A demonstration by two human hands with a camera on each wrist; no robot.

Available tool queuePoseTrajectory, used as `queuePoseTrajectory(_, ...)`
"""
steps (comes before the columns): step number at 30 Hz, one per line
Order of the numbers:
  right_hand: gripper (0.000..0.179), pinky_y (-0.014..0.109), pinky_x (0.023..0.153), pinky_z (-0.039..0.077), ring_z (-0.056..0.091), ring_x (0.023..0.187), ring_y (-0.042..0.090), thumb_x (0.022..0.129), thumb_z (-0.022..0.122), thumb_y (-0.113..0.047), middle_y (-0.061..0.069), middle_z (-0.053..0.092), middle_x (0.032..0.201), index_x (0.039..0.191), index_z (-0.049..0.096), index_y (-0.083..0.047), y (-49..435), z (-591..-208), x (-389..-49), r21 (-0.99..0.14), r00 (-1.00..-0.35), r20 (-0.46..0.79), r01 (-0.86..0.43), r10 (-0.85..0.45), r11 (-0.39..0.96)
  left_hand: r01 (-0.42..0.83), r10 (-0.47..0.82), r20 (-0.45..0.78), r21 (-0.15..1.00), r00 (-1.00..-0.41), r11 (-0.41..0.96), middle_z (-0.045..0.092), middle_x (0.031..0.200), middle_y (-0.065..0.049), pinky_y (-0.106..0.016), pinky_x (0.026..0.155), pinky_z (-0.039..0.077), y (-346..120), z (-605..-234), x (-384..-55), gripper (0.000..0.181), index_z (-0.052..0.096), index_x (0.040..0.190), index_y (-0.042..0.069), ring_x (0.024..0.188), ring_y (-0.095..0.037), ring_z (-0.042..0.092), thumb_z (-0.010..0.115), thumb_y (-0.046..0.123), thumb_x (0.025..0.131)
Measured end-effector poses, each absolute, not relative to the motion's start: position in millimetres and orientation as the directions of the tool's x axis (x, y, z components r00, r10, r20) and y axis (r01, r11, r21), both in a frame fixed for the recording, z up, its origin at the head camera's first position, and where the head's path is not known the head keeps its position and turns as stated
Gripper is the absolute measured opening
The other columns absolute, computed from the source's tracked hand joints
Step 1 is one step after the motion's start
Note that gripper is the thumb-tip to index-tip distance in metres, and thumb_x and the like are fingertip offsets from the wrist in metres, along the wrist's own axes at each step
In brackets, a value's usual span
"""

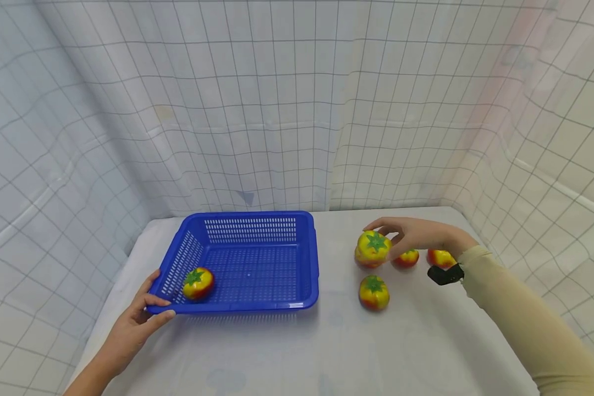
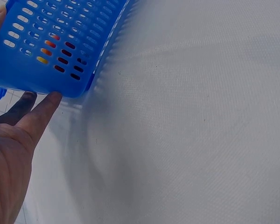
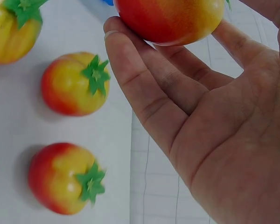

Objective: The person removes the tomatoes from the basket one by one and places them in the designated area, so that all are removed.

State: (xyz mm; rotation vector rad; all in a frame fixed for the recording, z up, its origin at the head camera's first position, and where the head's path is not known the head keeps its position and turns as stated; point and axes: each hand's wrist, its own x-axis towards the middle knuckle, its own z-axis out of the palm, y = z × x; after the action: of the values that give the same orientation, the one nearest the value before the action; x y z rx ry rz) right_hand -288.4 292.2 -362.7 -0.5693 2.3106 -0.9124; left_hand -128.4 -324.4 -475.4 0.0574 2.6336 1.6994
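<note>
My left hand grips the near-left corner of a blue plastic basket, thumb at the front rim and fingers along the left side. In the left wrist view, the fingers reach the edge of its slotted wall. Inside the basket, at its near-left, lies one red-and-yellow toy tomato with a green star-shaped top. My right hand holds another such tomato in its fingers, right of the basket. Closest to that hand on the table is a tomato partly hidden behind it.
One more tomato sits nearer the front, and another lies at the right, partly covered by the wrist and its black device. White cloth covers the table. A white grid-patterned curtain encloses the back and sides.
</note>
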Motion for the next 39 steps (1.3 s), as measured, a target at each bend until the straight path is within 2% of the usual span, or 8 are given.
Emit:
queuePoseTrajectory(13, 0.065, 0.055, 0.103, 0.042, 0.042, 0.138, 0.034, 0.085, 0.080, -0.026, 0.009, 0.046, 0.149, 0.143, 0.052, -0.039, 343.3, -392.3, -266.9, -0.755, -0.762, -0.352, -0.113, -0.544, 0.646, 0.023, 0.030, 0.012, 0.908, -0.999, 0.419, -0.001, 0.170, 0.017, -0.007, 0.085, 0.045, -324.1, -474.4, -127.9, 0.035, 0.053, 0.122, -0.003, 0.144, -0.065, 0.011, 0.065, 0.023, 0.103)
queuePoseTrajectory(18, 0.068, 0.050, 0.103, 0.044, 0.044, 0.134, 0.036, 0.086, 0.079, -0.021, 0.009, 0.048, 0.148, 0.146, 0.050, -0.032, 353.7, -402.2, -260.6, -0.778, -0.755, -0.344, -0.105, -0.559, 0.620, 0.024, 0.024, 0.015, 0.904, -1.000, 0.427, -0.001, 0.170, 0.017, -0.006, 0.085, 0.044, -323.8, -473.9, -127.7, 0.035, 0.053, 0.122, -0.002, 0.144, -0.064, 0.009, 0.065, 0.024, 0.103)
queuePoseTrajectory(22, 0.068, 0.047, 0.102, 0.044, 0.042, 0.135, 0.037, 0.086, 0.079, -0.021, 0.011, 0.045, 0.150, 0.147, 0.051, -0.030, 358.6, -408.1, -256.1, -0.780, -0.756, -0.362, -0.074, -0.546, 0.621, 0.028, 0.023, 0.020, 0.902, -1.000, 0.432, -0.001, 0.170, 0.016, -0.006, 0.085, 0.043, -323.5, -473.8, -127.8, 0.035, 0.053, 0.122, -0.002, 0.145, -0.064, 0.009, 0.065, 0.024, 0.103)
queuePoseTrajectory(32, 0.070, 0.060, 0.106, 0.041, 0.040, 0.138, 0.041, 0.084, 0.080, -0.024, 0.016, 0.039, 0.154, 0.147, 0.050, -0.030, 368.1, -421.5, -247.9, -0.758, -0.761, -0.416, -0.014, -0.499, 0.652, 0.040, 0.031, 0.030, 0.907, -0.999, 0.418, 0.000, 0.170, 0.016, -0.005, 0.086, 0.043, -323.5, -474.2, -128.2, 0.033, 0.053, 0.120, -0.002, 0.144, -0.064, 0.009, 0.065, 0.022, 0.103)
queuePoseTrajectory(39, 0.075, 0.064, 0.108, 0.037, 0.031, 0.143, 0.047, 0.082, 0.079, -0.022, 0.024, 0.034, 0.157, 0.150, 0.047, -0.022, 373.6, -431.7, -245.9, -0.755, -0.747, -0.441, 0.009, -0.497, 0.655, 0.043, 0.037, 0.031, 0.918, -0.999, 0.395, 0.001, 0.170, 0.015, -0.005, 0.087, 0.043, -323.9, -475.5, -128.5, 0.031, 0.053, 0.120, -0.004, 0.144, -0.065, 0.008, 0.065, 0.020, 0.103)
